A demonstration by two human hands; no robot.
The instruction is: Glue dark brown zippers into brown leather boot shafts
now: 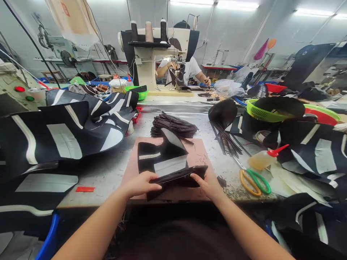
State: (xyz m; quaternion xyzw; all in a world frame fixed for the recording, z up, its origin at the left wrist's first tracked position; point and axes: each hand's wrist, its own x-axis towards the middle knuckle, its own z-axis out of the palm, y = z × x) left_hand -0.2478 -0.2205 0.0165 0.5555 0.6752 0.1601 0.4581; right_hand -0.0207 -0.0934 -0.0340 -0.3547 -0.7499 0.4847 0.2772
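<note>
The left hand (143, 184) and right hand (210, 183) are bare, as are both slender forearms (100, 220). Near centre, plain near-black clothing (173, 231) shows, its details too dim to tell.

No txt legible — red print (65, 9) unclear

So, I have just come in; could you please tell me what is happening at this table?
The left hand and right hand pinch the near edge of a black sheet, lifted over a pink mat. Just beyond lies a bundle of dark strips, with scissors and a red-tipped squeeze bottle to the right. Farther back, a co-worker is behind a sewing machine.
</note>
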